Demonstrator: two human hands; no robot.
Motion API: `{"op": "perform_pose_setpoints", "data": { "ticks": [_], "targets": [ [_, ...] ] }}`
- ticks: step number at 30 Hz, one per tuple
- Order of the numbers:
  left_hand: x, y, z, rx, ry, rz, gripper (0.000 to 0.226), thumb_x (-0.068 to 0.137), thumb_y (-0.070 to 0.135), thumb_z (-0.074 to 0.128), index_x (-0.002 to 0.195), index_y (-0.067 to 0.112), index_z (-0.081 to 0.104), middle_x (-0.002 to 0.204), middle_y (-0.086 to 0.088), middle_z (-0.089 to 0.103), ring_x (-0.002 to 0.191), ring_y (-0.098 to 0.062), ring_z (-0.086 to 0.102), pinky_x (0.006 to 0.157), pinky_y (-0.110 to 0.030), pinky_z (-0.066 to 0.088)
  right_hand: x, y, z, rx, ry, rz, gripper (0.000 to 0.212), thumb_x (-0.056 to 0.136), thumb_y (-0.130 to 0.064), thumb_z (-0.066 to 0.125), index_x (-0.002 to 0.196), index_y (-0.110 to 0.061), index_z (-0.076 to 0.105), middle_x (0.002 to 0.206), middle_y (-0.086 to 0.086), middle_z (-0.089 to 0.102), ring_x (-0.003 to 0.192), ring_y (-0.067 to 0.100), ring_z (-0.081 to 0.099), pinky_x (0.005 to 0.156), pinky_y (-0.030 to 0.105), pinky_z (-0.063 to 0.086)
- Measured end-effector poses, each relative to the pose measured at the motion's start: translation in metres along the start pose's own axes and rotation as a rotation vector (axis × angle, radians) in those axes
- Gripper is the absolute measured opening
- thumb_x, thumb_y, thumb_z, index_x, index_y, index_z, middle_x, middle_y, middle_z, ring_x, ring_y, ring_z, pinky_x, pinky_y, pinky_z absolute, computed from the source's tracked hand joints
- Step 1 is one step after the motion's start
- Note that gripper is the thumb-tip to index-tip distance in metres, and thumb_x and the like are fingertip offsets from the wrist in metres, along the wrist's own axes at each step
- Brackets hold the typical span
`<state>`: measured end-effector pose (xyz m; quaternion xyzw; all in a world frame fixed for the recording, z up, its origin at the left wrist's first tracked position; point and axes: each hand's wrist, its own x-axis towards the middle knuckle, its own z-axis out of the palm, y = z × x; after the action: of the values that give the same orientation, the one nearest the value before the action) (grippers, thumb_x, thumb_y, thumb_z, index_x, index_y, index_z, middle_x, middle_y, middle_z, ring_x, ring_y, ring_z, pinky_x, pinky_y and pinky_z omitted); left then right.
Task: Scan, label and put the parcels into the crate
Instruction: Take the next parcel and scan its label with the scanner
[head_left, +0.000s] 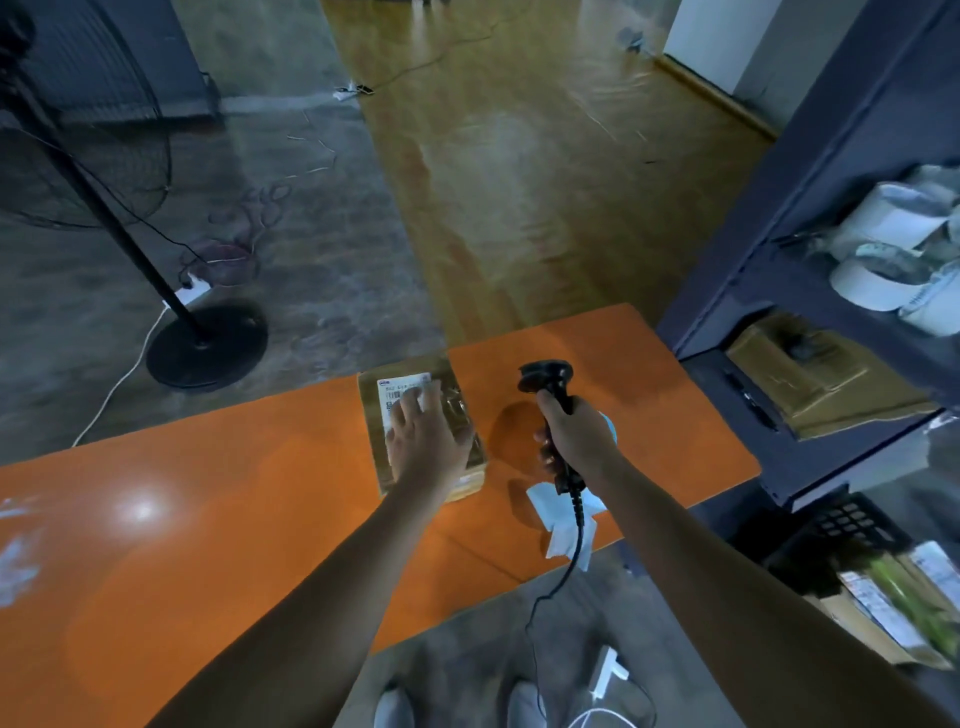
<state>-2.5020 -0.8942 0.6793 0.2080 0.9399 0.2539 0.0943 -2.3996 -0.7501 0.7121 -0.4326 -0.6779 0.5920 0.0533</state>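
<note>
The parcel (461, 415) lies flat on the orange surface (208, 493), its white label (402, 385) facing up. The left grip (426, 441) rests on top of it, fingers straight and spread over the label, holding nothing. Just right of the parcel and apart from it, the right grip (571, 441) is curled tight round the handle of a black scanner (545, 376). Paper scraps (563, 540) lie right of the parcel, under that wrist. A black crate (852, 519) sits well right of the parcel — low, beneath the shelf (779, 208).

Open table (208, 493) left of the parcel (460, 400); shelving (810, 182) (seemingly close) crowds the right.
</note>
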Motion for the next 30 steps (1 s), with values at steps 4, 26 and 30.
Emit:
{"op": "perform_pose_setpoints", "data": {
  "ticks": [4, 26, 30],
  "targets": [
    [0.0, 0.036, 0.022, -0.002, -0.049, 0.105, 0.076, 0.087, 0.053, 0.06, 0.147, 0.021, 0.026, 0.148, -0.009, 0.03, 0.138, -0.031, 0.027, 0.106, -0.047, 0.037, 0.009, 0.01, -0.035, -0.078, 0.082, -0.023, 0.035, 0.094, -0.043, 0.05, 0.095, -0.009, 0.054, 0.071, 0.008, 0.062, 0.054, 0.025, 0.062, 0.05, 0.038, 0.053],
    [0.007, 0.124, 0.125, 0.063, -0.178, 0.108, 0.061, 0.091, 0.05, 0.056, 0.14, 0.017, 0.039, 0.141, -0.008, 0.039, 0.129, -0.031, 0.035, 0.1, -0.043, 0.038, 0.114, 0.11, -0.146, -0.428, 0.167, 0.126, 0.035, 0.1, -0.036, 0.049, 0.117, -0.006, 0.053, 0.097, 0.014, 0.06, 0.057, 0.016, 0.052, 0.043, 0.024, 0.031],
    [0.005, 0.125, 0.129, 0.044, -0.185, 0.084, 0.061, 0.091, 0.05, 0.056, 0.14, 0.018, 0.039, 0.141, -0.008, 0.038, 0.13, -0.031, 0.034, 0.101, -0.043, 0.037, 0.119, 0.117, -0.148, -0.433, 0.16, 0.107, 0.036, 0.099, -0.037, 0.049, 0.118, -0.007, 0.054, 0.094, 0.014, 0.062, 0.071, 0.025, 0.057, 0.05, 0.027, 0.035]
  ]
}}
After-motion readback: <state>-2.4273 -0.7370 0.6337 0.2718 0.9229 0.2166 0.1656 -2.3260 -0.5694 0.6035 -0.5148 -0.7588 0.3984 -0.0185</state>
